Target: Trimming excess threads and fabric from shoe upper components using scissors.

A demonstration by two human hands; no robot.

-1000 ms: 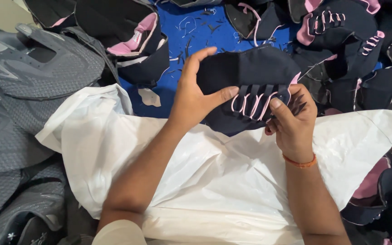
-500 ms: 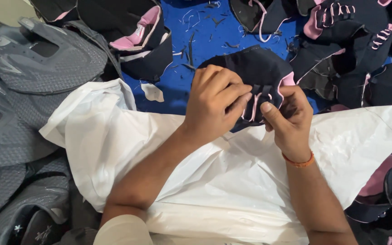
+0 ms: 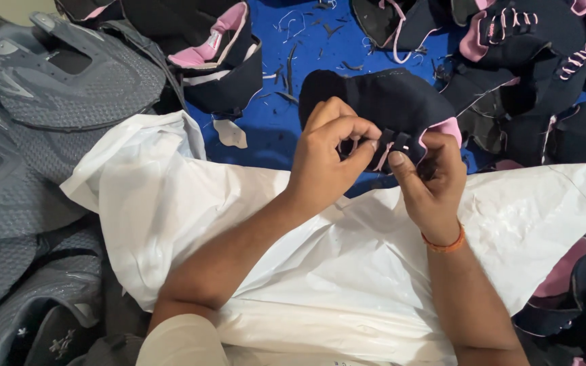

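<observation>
Pinching the lace-loop edge of the black shoe upper [image 3: 381,102] above the white plastic sheet [image 3: 347,271], left hand [image 3: 327,159] and right hand [image 3: 428,179] close on soft, light, floppy fabric, best gripped at its stitched pink-lined rim.

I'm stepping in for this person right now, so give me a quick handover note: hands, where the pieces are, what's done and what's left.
Left hand: pinching the lace-loop edge of the black shoe upper from the left.
Right hand: gripping the same edge from below, thumb up against the pink lining; orange band on the wrist.
The upper is held above the white plastic sheet on the lap.
More black-and-pink uppers lie on the blue surface; grey moulded uppers are stacked at left.
Done: one upper picked up and in hand.
Left: this piece is not yet set down; the pile beyond looks untouched.
</observation>
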